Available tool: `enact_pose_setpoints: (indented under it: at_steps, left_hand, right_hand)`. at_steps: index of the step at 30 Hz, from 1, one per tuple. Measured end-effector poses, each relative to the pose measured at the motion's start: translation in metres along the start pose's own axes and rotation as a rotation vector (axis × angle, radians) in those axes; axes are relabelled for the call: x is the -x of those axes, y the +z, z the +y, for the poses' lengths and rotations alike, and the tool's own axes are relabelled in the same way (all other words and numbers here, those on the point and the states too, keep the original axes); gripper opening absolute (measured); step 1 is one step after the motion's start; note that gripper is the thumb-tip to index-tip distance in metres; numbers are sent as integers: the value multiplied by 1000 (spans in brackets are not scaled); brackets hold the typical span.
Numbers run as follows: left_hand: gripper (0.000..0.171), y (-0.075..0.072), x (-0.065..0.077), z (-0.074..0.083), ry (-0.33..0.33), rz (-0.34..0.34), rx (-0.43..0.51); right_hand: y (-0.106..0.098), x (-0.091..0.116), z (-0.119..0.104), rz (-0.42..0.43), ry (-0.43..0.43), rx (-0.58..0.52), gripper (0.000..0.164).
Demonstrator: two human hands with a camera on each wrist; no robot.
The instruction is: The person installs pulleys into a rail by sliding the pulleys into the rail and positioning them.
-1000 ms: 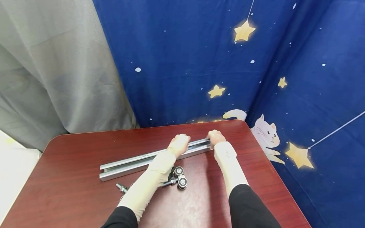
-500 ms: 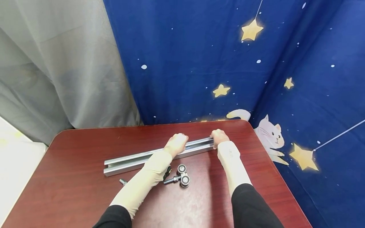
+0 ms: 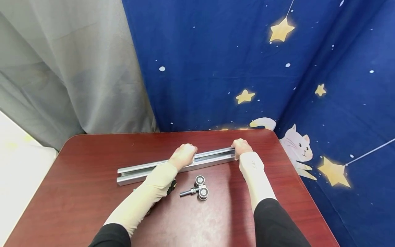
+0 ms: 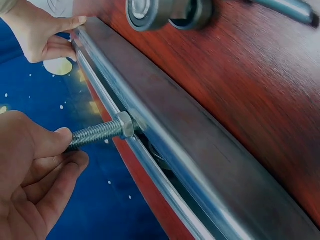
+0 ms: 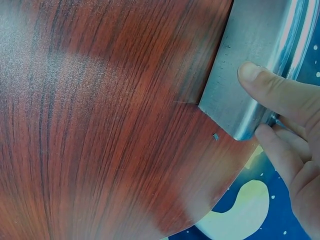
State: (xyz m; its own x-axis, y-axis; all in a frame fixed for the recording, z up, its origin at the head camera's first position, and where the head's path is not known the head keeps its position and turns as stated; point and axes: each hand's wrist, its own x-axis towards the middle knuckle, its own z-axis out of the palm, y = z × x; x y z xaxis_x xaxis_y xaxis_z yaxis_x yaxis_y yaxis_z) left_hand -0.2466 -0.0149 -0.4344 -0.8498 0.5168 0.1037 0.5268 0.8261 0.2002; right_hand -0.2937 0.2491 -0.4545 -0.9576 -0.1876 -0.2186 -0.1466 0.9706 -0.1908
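A silver metal channel rail (image 3: 135,174) lies on the table with its slot facing up. My left hand (image 3: 184,155) is above the slot; in the left wrist view its thumb and fingers pinch a threaded bolt (image 4: 97,134) with a nut. The bolt rises out of the slot, and part of a wheel (image 4: 159,157) shows inside the channel. At the rail's right end, my right hand (image 3: 242,149) grips the channel, thumb on the side wall and fingers at the end. A second roller hanger (image 3: 201,188), with wheels and a threaded bolt, lies in front of the rail.
A dark item (image 3: 171,187) lies partly hidden under my left forearm. The reddish-brown table (image 3: 92,206) reaches back to a grey curtain (image 3: 102,68) and a blue star-patterned curtain (image 3: 210,68).
My left hand has slid leftward along the rail with the bolt. The right hand keeps its grip on the rail's end. The head view has shifted slightly, uncovering the roller hanger's bolt.
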Motion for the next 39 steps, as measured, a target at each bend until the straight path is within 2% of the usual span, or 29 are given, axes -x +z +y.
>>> enact_pose_setpoints:
  at_steps: [10, 17, 23, 34, 39]
  left_hand:
    - [13, -8, 16, -16, 4, 23, -4]
    - [14, -8, 25, -26, 16, 39, -45]
    - [15, -9, 31, -31, 27, 61, -35]
    - [12, -13, 43, -42, 3, 34, -35]
    - [12, -17, 51, -49, 12, 54, -36]
  right_hand:
    - [-3, 0, 2, -6, -8, 13, 61]
    - [-2, 2, 3, 4, -20, 13, 60]
    - [-4, 3, 1, 2, -13, 21, 60]
    - [4, 0, 2, 34, -52, 11, 58]
    - [3, 0, 1, 22, -46, 16, 59]
